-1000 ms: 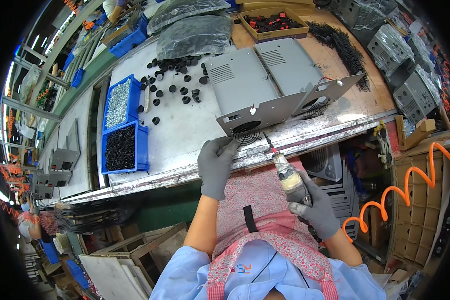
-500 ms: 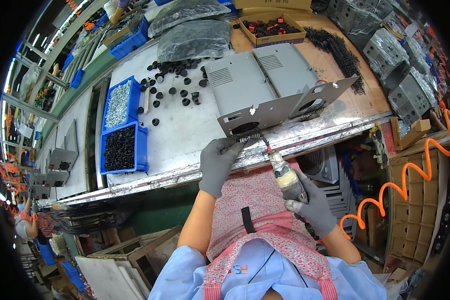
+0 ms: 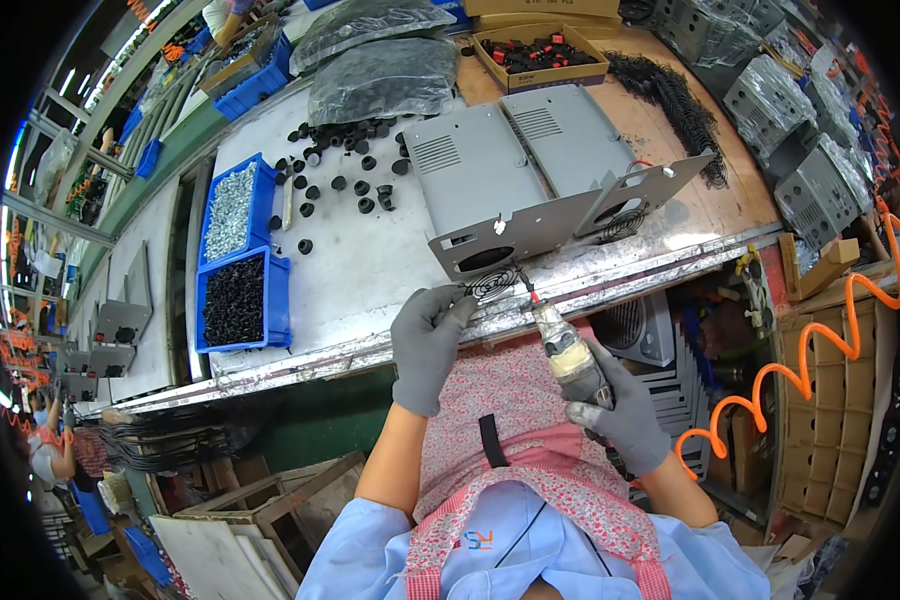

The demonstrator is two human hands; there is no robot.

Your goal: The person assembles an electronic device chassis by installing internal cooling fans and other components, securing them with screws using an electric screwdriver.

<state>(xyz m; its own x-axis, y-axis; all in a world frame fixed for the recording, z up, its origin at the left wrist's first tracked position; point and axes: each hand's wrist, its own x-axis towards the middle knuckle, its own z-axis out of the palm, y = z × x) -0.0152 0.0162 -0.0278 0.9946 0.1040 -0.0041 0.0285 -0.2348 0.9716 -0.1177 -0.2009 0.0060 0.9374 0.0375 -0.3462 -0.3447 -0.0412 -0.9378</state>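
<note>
My left hand, in a grey glove, pinches the rim of a black wire fan guard between thumb and fingers. The guard sits just below the round hole in the upright flange of a grey metal panel, at the bench's front edge. Wrapped in my gloved right hand is a power screwdriver, its bit pointing up and away beside the guard's right side. Whether the bit touches anything is unclear. A second grey panel stands to the right, with another wire guard at its hole.
Blue bins hold silver screws and black screws at the left. Black caps are scattered behind them. A cardboard box of black and red parts and a pile of wire guards lie farther back. An orange coiled hose hangs at right.
My left hand has drawn slightly left and toward me, and the fan guard now shows more of its face. The screwdriver has barely moved, staying in my right hand.
</note>
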